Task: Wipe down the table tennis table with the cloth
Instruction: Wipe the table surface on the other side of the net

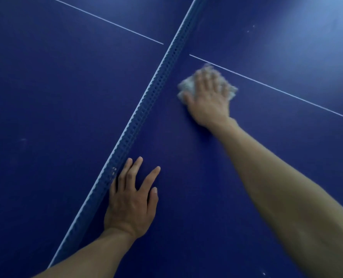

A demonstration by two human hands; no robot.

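The blue table tennis table (pixel 196 197) fills the view. My right hand (pixel 208 99) presses flat on a pale cloth (pixel 183 87), fingers spread, just right of the net and near the white centre line. Hand and cloth are blurred with motion. Most of the cloth is hidden under the palm; its edges stick out on the left and right. My left hand (pixel 131 199) rests flat on the table lower down, fingers straight, its outer edge against the foot of the net.
The blue net (pixel 146 97) with a white top band runs diagonally from the lower left to the top centre. A white centre line (pixel 277 90) crosses both halves. Small pale specks lie on the surface near the top right and bottom right.
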